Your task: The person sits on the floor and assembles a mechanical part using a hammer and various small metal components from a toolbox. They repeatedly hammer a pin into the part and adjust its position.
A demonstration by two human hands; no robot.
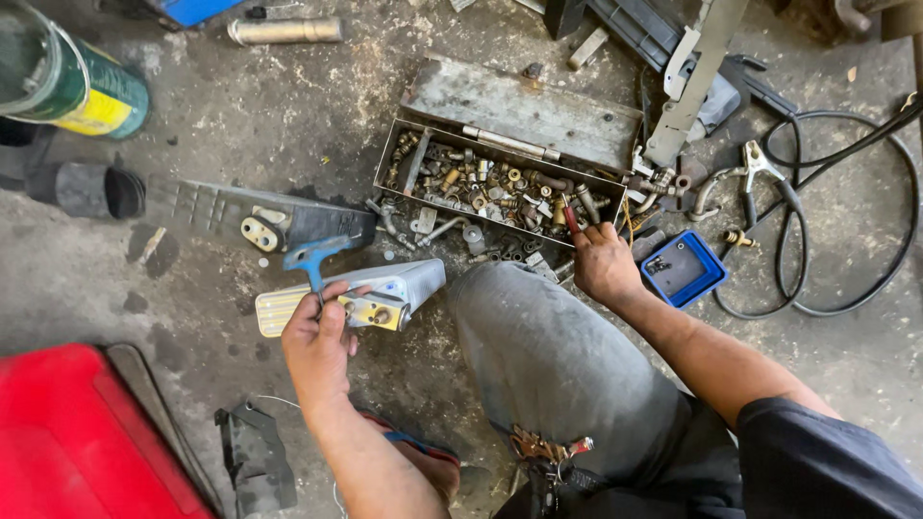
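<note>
**Hands at a parts box on a workshop floor**

Fingers of the left hand [319, 338] were curled around one end of a flat silver metal part [356, 296] with a ribbed end and a brass-coloured fitting, gripping it just above the concrete floor [288, 125]. A blue-handled tool [313, 258] lay right beyond the part, touching its upper edge, and a dark ribbed metal piece [260, 219] lay behind that.

The right hand [604, 264] was closed on a small red-handled tool [570, 217], whose tip pointed into the near right corner of an open grey metal box [500, 183] crowded with brass and steel fittings. The box lid [524, 108] was thrown back flat on the floor behind it. Loose fittings [500, 248] had spilled along the box's front wall, between it and the person's raised knee [538, 327].

A blue tray [685, 267] sat just right of the right hand, nearly touching the wrist. Black hoses [846, 231] looped further right, with a pair of pliers [760, 168] beside them. To the left a green can [67, 82] and a red case [77, 432] stood well apart from the hands. Bare floor lay open between the can and the box, and below the blue tray; the stretch between the two hands was taken up by the knee.
</note>
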